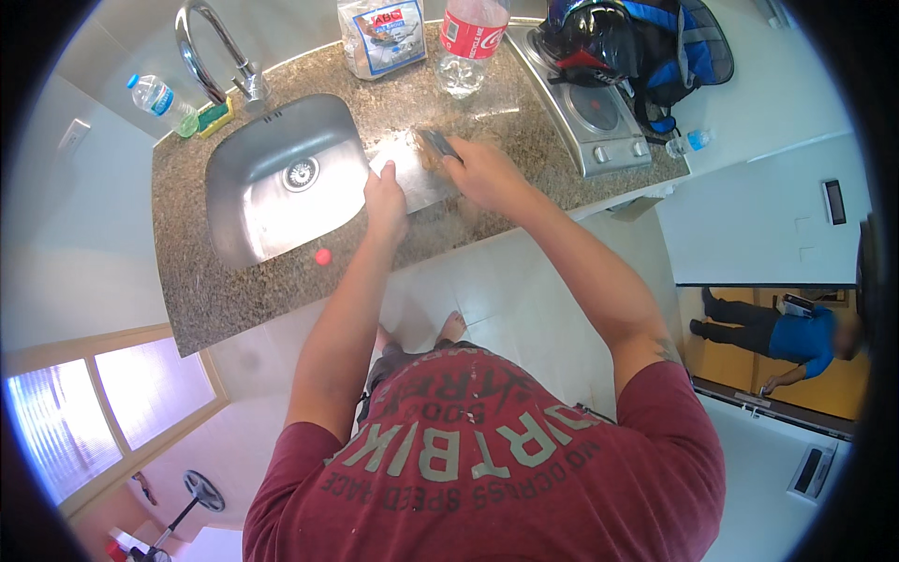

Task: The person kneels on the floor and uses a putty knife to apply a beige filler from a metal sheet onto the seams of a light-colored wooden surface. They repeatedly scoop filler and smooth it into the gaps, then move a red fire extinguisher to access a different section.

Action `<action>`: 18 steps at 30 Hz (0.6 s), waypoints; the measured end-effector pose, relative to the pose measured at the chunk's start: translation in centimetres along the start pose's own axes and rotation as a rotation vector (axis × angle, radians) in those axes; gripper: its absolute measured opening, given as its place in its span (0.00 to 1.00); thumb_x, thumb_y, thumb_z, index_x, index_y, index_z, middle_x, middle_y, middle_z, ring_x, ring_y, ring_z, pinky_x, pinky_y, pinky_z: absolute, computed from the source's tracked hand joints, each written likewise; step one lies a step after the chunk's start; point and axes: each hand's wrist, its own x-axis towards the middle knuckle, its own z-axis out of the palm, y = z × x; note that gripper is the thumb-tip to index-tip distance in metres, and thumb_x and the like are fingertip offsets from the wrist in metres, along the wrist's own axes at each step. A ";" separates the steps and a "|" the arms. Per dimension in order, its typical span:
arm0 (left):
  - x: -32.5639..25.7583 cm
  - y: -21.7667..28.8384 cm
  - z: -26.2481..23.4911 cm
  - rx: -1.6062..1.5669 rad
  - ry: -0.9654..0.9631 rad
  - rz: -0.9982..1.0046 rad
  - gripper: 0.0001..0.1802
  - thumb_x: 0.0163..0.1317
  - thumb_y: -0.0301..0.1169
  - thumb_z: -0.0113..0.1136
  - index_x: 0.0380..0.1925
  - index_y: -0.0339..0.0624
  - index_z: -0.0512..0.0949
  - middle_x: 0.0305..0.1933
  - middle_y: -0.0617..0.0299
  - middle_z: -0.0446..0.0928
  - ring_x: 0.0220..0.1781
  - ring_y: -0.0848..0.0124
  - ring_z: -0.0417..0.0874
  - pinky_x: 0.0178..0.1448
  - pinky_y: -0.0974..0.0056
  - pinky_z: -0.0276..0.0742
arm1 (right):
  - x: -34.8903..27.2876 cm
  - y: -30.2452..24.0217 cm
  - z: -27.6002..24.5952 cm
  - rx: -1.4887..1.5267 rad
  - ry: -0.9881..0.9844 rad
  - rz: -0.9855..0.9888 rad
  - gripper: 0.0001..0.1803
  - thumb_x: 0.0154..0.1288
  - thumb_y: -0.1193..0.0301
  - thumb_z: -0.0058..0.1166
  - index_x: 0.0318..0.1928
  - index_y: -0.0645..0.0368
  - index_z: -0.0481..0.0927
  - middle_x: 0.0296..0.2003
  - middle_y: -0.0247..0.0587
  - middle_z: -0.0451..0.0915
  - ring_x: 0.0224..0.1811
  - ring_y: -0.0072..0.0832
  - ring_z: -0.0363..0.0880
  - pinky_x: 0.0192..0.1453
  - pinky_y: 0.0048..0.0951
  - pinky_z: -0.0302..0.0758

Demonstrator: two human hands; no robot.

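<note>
Head view, the only one I get: my left hand (386, 199) presses down on the near-left edge of a flat shiny metal sheet (412, 178) lying on the speckled granite counter (234, 281), just right of the steel sink (272, 178), fingers together and flat on it, more a pin than a pinch. My right hand (478, 169) sits at about 3 o'clock from the left, closed around a dark scrubbing tool (436, 143) that touches the sheet's far side; exact finger wrap I can't tell, the blur hides it. Sheet looks thin, stiff, light, and probably slick, with what looks like brownish residue under the tool, so I judge it will skate on the stone unless held at the edge, and the edges may be sharp, so flat palm pressure on the corner is the safer hold. At 12 o'clock from the hands stand a clear plastic bottle (471, 42) with a red label and a bagged packet (382, 36); at 1 o'clock a small electric hob (599, 117) with a blue-black backpack (637, 42) on it. At 10 o'clock: tap (211, 51), sponge (213, 117), small water bottle (161, 101). Another person (787, 335) stands in a doorway at 4 o'clock, well apart.
</note>
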 end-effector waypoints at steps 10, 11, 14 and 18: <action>-2.5 4.0 2.5 -0.321 0.012 -0.259 0.23 0.82 0.37 0.41 0.69 0.37 0.66 0.67 0.51 0.74 0.68 0.54 0.79 0.72 0.45 0.75 | -5.5 2.2 -0.6 -0.035 0.326 -0.517 0.30 0.68 0.76 0.57 0.71 0.47 0.75 0.58 0.49 0.84 0.58 0.47 0.83 0.60 0.45 0.81; -2.8 4.0 2.5 -0.330 0.007 -0.255 0.23 0.82 0.37 0.42 0.70 0.37 0.66 0.67 0.51 0.74 0.68 0.55 0.79 0.71 0.46 0.75 | -5.6 3.0 -0.6 -0.034 0.340 -0.529 0.31 0.67 0.76 0.58 0.71 0.46 0.75 0.57 0.48 0.84 0.58 0.47 0.83 0.60 0.44 0.81; -2.5 4.8 2.2 -0.341 -0.014 -0.198 0.24 0.81 0.39 0.44 0.70 0.39 0.67 0.67 0.52 0.75 0.67 0.55 0.79 0.71 0.47 0.75 | -5.8 5.6 -1.0 -0.111 0.217 -0.341 0.26 0.73 0.74 0.52 0.70 0.51 0.76 0.58 0.51 0.84 0.58 0.49 0.84 0.61 0.44 0.80; -3.2 6.5 0.6 -0.316 0.046 -0.147 0.25 0.81 0.41 0.46 0.70 0.39 0.68 0.66 0.52 0.76 0.66 0.56 0.80 0.72 0.49 0.74 | -4.2 9.2 -2.2 -0.311 0.316 -0.114 0.23 0.70 0.72 0.50 0.64 0.51 0.79 0.52 0.49 0.86 0.52 0.48 0.86 0.55 0.47 0.83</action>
